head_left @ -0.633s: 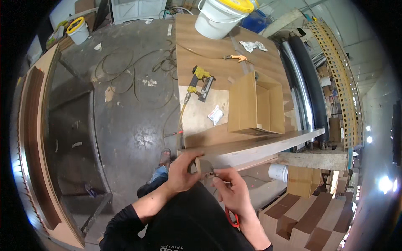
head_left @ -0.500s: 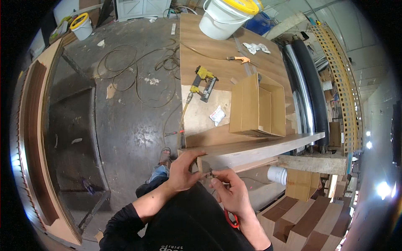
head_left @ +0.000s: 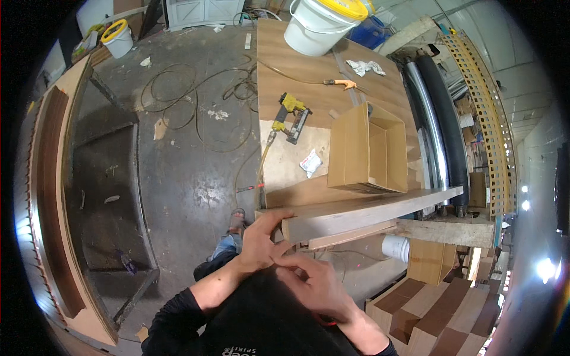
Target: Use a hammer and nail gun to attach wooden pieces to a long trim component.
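Observation:
A long wooden board [head_left: 368,215] lies along the near edge of the workbench, its pale edge turned up toward me. My left hand [head_left: 259,243] grips the left end of this board, fingers over the top and thumb underneath. Close beside it, my right hand [head_left: 314,282] is smeared by motion, its fingertips meeting the left hand's fingers just below the board's corner. A bit of a red-handled tool [head_left: 328,323] shows at the right palm near the wrist; the rest of the tool is hidden by the hand.
On the workbench [head_left: 291,65] are a yellow nail gun [head_left: 289,115], a small white packet [head_left: 310,163], an open cardboard box [head_left: 350,148], an orange air blow gun [head_left: 341,83] and a white bucket [head_left: 317,29]. Hose coils [head_left: 172,89] lie on the floor. Rollers [head_left: 436,136] stand at right.
My right hand has moved down and left from the board's end, toward my left hand. The red handle is now mostly covered. My left hand keeps its hold on the board.

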Demonstrator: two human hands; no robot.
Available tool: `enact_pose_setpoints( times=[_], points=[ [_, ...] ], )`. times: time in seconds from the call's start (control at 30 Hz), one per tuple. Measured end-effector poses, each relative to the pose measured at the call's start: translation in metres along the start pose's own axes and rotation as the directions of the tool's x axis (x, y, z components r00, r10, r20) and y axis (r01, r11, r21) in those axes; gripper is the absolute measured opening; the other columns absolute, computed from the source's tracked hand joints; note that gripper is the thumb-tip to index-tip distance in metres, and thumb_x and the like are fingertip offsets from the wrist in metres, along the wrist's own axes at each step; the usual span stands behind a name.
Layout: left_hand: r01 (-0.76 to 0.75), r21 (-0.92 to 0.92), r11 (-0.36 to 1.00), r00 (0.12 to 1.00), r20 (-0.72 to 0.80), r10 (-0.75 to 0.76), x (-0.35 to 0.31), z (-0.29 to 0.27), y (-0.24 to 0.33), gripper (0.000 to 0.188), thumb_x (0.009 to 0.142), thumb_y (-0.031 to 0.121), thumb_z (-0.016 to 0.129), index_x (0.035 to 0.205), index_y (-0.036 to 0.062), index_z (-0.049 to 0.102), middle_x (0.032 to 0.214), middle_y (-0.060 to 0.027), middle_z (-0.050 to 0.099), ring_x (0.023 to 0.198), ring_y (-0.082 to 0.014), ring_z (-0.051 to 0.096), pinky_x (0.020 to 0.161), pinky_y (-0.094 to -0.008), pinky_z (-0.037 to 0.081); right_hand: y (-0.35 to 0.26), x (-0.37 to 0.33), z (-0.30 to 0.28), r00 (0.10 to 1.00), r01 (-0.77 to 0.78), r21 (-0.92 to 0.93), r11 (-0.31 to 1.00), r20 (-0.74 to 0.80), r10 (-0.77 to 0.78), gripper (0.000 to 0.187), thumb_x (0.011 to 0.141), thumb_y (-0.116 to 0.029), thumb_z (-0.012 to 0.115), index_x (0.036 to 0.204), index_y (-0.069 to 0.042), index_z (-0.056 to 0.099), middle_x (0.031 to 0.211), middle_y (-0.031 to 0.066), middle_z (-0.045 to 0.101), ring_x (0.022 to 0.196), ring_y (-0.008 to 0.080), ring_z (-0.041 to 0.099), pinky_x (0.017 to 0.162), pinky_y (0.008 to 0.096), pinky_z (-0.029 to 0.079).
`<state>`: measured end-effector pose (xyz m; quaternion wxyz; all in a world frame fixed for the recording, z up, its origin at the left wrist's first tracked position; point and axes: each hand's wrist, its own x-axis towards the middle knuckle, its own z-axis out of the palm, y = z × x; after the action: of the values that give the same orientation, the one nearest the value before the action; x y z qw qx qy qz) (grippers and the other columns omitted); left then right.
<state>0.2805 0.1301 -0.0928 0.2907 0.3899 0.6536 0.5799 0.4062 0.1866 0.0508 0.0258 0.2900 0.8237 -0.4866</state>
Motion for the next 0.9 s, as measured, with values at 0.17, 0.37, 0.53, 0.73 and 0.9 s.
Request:
enact_pose_setpoints(
  times=[0.17,0.37,0.53,0.73,0.9],
  points=[
    [-0.009,0.065,0.998,0.999,0.039,0.006,0.000,-0.002,0.010,0.054,0.072,0.013,0.078,0.124,0.0082,0.063,0.118,-0.0148,0.067,0.111,-0.0349,0.065,0.094,-0.0398,0.052,0.010,-0.003,-0.001,0.975,-0.057,0.245,0.968,-0.194,0.107,0.020,0.096,-0.012,0.068,0.113,-0.001,0.066,0.082,0.0068,0.070,0.062,0.0099,0.060,0.058,0.0260,0.048],
    [-0.084,0.047,0.995,0.996,0.001,0.084,-0.003,0.003,-0.002,0.058,0.069,0.009,0.080,0.124,0.0076,0.063,0.118,-0.0140,0.068,0.110,-0.0339,0.066,0.092,-0.0390,0.053,0.025,-0.002,0.002,0.949,-0.126,0.270,0.955,-0.247,0.196,0.023,0.099,-0.014,0.063,0.119,-0.001,0.062,0.083,0.0078,0.070,0.057,0.0065,0.055,0.050,0.0237,0.043],
    [-0.111,0.030,0.993,0.993,-0.030,0.112,-0.001,0.004,-0.005,0.061,0.066,0.009,0.083,0.124,0.0073,0.063,0.118,-0.0138,0.068,0.110,-0.0331,0.066,0.093,-0.0382,0.053,0.022,0.004,0.002,0.912,-0.211,0.486,0.848,-0.213,0.349,0.018,0.099,-0.013,0.064,0.112,-0.003,0.057,0.086,0.0060,0.068,0.054,0.0069,0.051,0.048,0.0228,0.039],
    [-0.098,0.020,0.995,0.994,-0.035,0.099,-0.008,0.005,-0.005,0.060,0.066,0.007,0.082,0.123,0.0068,0.064,0.117,-0.0147,0.068,0.110,-0.0335,0.066,0.094,-0.0381,0.052,0.056,0.003,-0.023,0.687,-0.302,0.473,0.828,-0.494,0.533,0.016,0.101,-0.016,0.060,0.114,-0.010,0.052,0.076,0.0004,0.057,0.051,0.0057,0.043,0.045,0.0209,0.034],
    [-0.128,-0.041,0.991,0.991,-0.045,0.127,0.000,0.002,-0.006,0.058,0.066,0.003,0.079,0.122,0.0065,0.064,0.117,-0.0158,0.067,0.108,-0.0335,0.066,0.093,-0.0373,0.052,0.034,-0.023,-0.072,0.640,-0.045,0.669,0.742,-0.550,0.536,0.020,0.102,-0.015,0.056,0.122,-0.014,0.051,0.080,-0.0003,0.056,0.049,0.0055,0.042,0.042,0.0188,0.032]
  ],
)
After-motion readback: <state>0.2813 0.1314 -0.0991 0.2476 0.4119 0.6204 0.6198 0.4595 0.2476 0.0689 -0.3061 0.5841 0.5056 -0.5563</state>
